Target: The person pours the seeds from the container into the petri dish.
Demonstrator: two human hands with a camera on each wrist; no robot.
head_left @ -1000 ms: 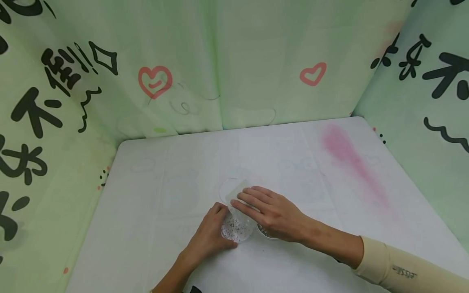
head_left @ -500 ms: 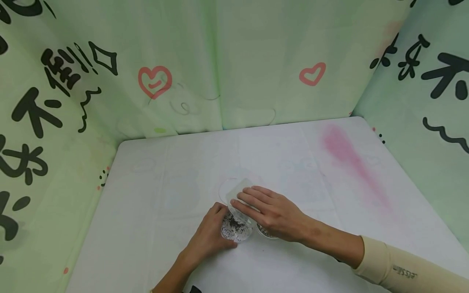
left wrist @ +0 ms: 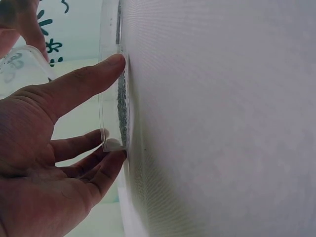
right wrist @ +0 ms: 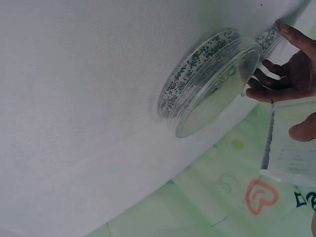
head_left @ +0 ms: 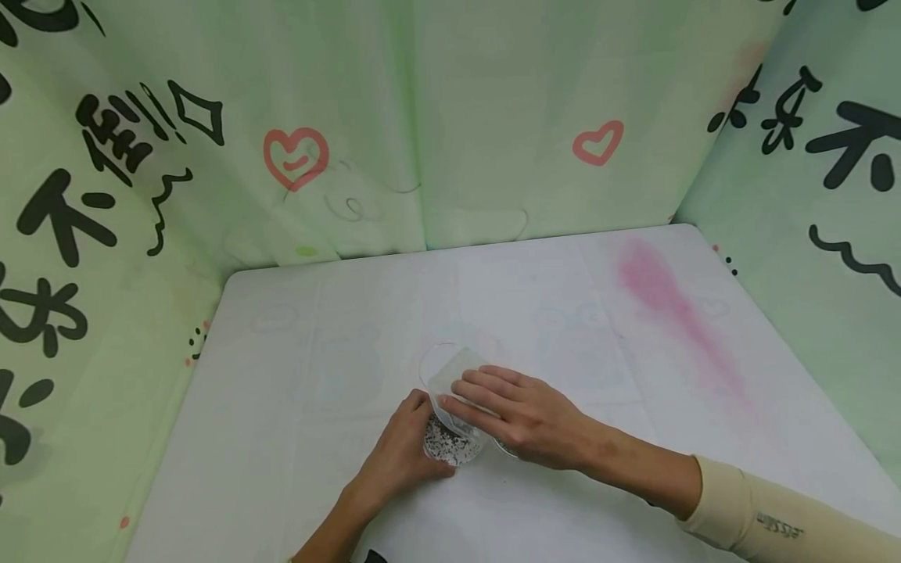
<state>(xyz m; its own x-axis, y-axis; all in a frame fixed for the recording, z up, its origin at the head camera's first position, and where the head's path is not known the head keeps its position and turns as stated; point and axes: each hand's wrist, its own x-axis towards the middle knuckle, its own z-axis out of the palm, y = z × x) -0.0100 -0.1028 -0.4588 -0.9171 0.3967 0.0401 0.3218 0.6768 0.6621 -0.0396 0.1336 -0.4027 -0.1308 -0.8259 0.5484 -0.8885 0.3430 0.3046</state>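
Clear round dish (left wrist: 109, 113): flat on white table (head_left: 317, 453), well in from far edge, dark grains (head_left: 450, 447) over bottom. Clear container (head_left: 454, 363): tilted over dish, dark grains along one side. Second clear dish (right wrist: 190, 94): just beside first, also grain-strewn.

Your left hand (left wrist: 39, 163) holds a clear, shallow dish (left wrist: 112, 116) by its edge, thumb on one side, fingers on the other. The view lies sideways, so the white table (left wrist: 222, 118) fills the right. Dark granules line the dish's table side. At the upper left, your partly visible right hand (left wrist: 22, 22) is at a clear container (left wrist: 27, 74). Behind hangs pale green cloth (left wrist: 81, 29) with dark markings.
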